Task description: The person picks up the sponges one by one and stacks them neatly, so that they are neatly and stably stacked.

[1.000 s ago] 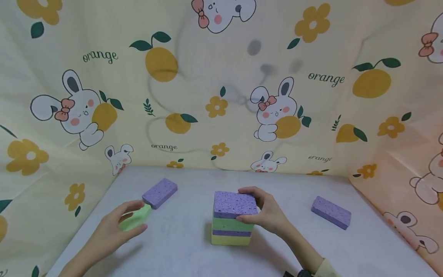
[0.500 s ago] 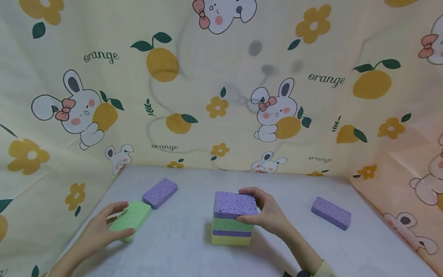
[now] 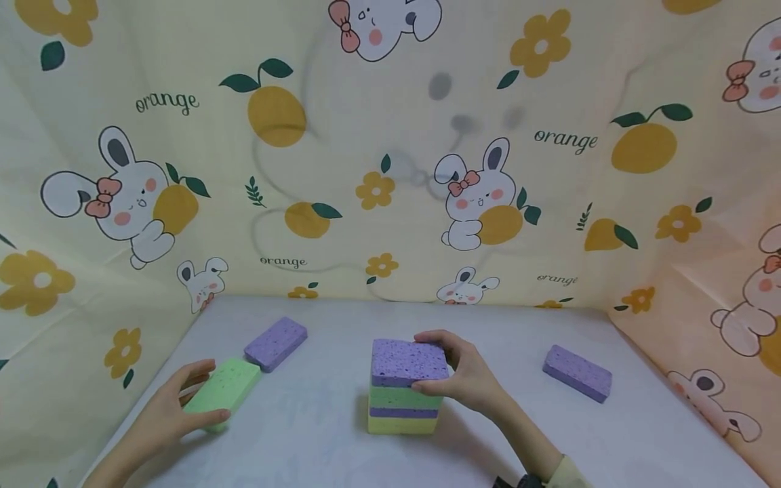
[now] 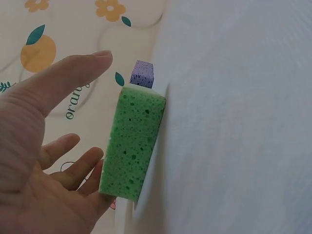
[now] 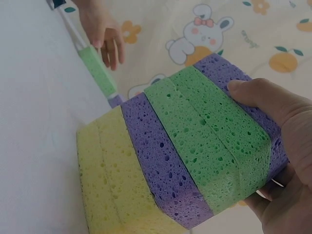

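A stack of sponges stands mid-table: yellow (image 5: 114, 170) at the bottom, then a thin purple layer (image 5: 161, 156), green (image 3: 405, 396), and a purple sponge (image 3: 407, 362) on top. My right hand (image 3: 466, 373) grips the top purple sponge, thumb on its near side and fingers behind. At the left, a green sponge (image 3: 227, 392) lies flat on the table. My left hand (image 3: 167, 407) is around its near left end, thumb and fingers spread. In the left wrist view the thumb stands away from the green sponge, while the fingers reach behind it.
One purple sponge (image 3: 276, 343) lies just beyond the green one, at its far end. Another purple sponge (image 3: 577, 373) lies at the right of the white table (image 3: 317, 434). A cloth printed with rabbits and oranges (image 3: 342, 135) walls the back and sides.
My left hand has drawn back left and toward me along the green sponge, uncovering more of it. The right hand keeps its grip on the stack's top purple sponge. The head view shifts slightly.
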A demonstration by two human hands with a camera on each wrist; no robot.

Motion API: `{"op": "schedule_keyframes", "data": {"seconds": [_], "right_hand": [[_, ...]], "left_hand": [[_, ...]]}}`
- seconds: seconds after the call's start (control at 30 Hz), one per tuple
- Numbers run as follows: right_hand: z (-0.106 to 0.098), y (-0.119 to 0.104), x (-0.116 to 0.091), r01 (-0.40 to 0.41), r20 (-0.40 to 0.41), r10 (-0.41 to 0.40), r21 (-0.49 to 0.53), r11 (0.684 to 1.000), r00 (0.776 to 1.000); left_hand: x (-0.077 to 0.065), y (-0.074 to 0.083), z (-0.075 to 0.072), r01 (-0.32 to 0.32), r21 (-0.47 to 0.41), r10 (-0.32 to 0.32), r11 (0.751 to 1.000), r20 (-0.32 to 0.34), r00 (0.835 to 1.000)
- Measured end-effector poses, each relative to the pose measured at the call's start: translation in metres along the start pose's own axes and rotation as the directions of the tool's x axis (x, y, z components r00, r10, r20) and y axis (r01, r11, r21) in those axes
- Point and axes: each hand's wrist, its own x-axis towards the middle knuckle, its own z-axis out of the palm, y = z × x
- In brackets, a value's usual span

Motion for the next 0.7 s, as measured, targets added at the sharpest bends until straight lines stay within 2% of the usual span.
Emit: {"op": "schedule_keyframes", "data": {"seconds": [0.5, 0.7], "right_hand": [[0.0001, 0.0014, -0.0005, 0.002, 0.003, -0.002, 0.008, 1.000, 1.000], [0.0001, 0.0013, 0.0001, 0.009, 0.011, -0.009, 0.006, 1.000, 1.000]], "left_hand": [[0.0010, -0.0064, 0.0031, 0.097, -0.024, -0.095, 0.995, 0.047, 0.994], [0.0004, -0.0092, 0.0037, 0.085, -0.009, -0.085, 0.996, 0.047, 0.995]]}}
